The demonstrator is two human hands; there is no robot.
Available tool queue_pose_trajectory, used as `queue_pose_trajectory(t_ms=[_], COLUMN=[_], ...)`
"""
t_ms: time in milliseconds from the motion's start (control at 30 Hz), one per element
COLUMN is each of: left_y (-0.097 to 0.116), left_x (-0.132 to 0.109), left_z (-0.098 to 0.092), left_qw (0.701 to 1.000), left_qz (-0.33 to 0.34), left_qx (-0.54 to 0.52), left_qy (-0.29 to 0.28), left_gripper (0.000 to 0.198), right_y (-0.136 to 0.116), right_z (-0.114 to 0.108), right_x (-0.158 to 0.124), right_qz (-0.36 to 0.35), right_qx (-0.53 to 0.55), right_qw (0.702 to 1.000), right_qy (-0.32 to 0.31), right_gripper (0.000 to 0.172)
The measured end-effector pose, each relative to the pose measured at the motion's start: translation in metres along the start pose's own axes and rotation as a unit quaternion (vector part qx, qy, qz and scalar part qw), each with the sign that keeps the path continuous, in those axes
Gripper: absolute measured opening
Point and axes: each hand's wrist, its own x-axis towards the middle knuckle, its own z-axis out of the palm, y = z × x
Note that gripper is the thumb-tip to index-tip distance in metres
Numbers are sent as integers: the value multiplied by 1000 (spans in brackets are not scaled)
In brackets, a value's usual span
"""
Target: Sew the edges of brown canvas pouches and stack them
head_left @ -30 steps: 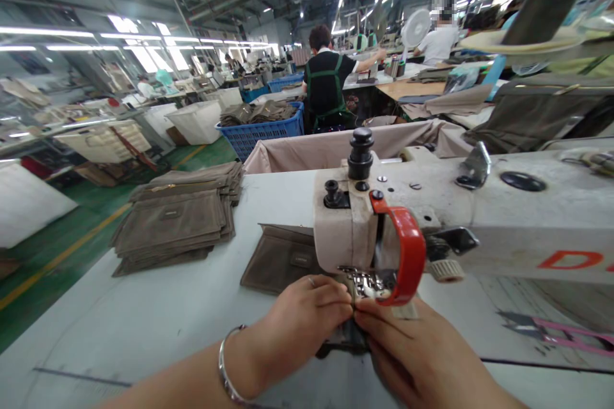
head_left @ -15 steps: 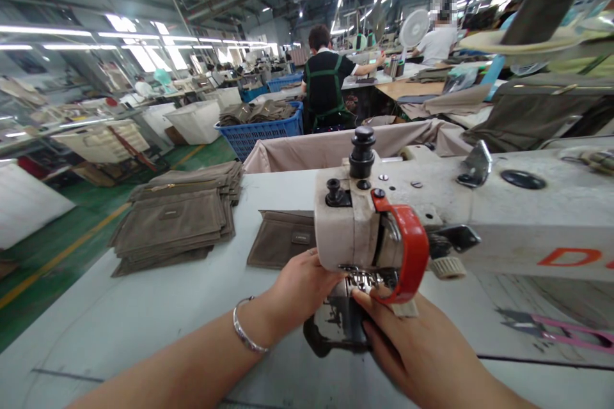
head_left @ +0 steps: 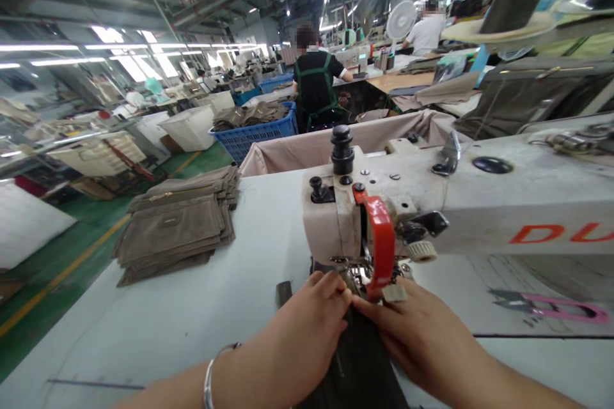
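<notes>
A white sewing machine (head_left: 432,204) with a red guard (head_left: 381,246) stands on the table in front of me. My left hand (head_left: 302,339), with a bracelet on the wrist, presses its closed fingers on a dark fabric piece (head_left: 357,364) just left of the presser foot (head_left: 357,271). My right hand (head_left: 422,339) holds the same piece from the right, fingertips touching it under the guard. Most of the dark piece is hidden between my hands.
A stack of brown fabric panels (head_left: 177,223) lies at the table's left. Pink-handled scissors (head_left: 551,307) lie at the right. Behind the table are a cloth-lined bin (head_left: 307,147), a blue crate (head_left: 254,131) of fabric, and people at other benches.
The brown panel behind the machine head is no longer visible. A dark piece now lies under the foot toward me, and both hands have closed in on it. The view shifted right.
</notes>
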Motion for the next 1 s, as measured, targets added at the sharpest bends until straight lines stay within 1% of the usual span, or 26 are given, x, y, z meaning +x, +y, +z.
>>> queue_pose_trajectory(t_ms=[100,167,233,333,367,400,433,500,533,567,600,633,667,700,733,767,800,833,867,900,933,967,1000], left_y=[0,-5,-12,-23,-26,-27,-28,-26,-24,-22,-21,-19,-19,-19,-21,-23,-26,-29,-32,-35,-37,-37,-36], left_x=[-9,-10,-9,-10,-13,-19,-27,-45,-53,-61,-65,-68,-68,-66,-62,-58,-53,-50,-47,-47,-48,-51,-55], left_z=[13,20,22,20,18,16,13,10,9,8,8,9,9,9,8,7,5,3,1,-2,-4,-7,-10], left_qw=[1000,1000,999,999,999,996,986,951,936,927,922,914,901,879,843,793,738,691,660,646,648,662,690], left_qz=[-7,-9,-12,-19,-41,-87,-150,-285,-332,-360,-379,-395,-412,-430,-445,-455,-457,-453,-449,-444,-437,-432,-433], left_qx=[3,-10,-31,-40,-23,3,32,64,57,33,-1,-45,-102,-180,-275,-378,-470,-540,-584,-607,-613,-604,-570], left_qy=[19,15,10,4,12,32,58,101,107,99,85,77,84,103,127,147,157,156,147,131,115,102,105], left_gripper=[32,35,37,41,41,41,45,54,50,40,30,25,23,22,22,26,35,45,52,55,55,55,56], right_y=[-1,-3,-4,-4,-4,-4,-3,-4,-5,-6,-8,-11,-15,-20,-26,-32,-39,-46,-52,-59,-65,-71,-77], right_z=[1,2,3,6,7,8,9,9,9,8,7,6,4,3,2,1,0,-1,-1,-2,-1,0,2], right_x=[0,2,3,3,3,2,2,2,3,5,6,7,9,10,11,12,13,15,16,17,18,18,18], right_qz=[-2,-11,-16,-10,-5,0,4,30,61,101,146,189,228,258,279,304,335,364,387,402,413,421,426], right_qx=[-8,-18,-31,-49,-54,-56,-53,-23,17,72,130,186,233,268,288,324,384,453,521,579,622,646,651], right_qw=[1000,1000,999,999,998,998,998,999,998,992,981,964,945,928,916,895,859,812,758,706,663,636,628], right_qy=[2,8,11,-11,-20,-26,-29,-14,-2,10,20,27,29,30,33,41,51,62,68,65,54,35,11], right_gripper=[46,48,51,53,53,52,52,48,43,36,27,20,16,15,17,21,27,32,35,37,39,40,42])
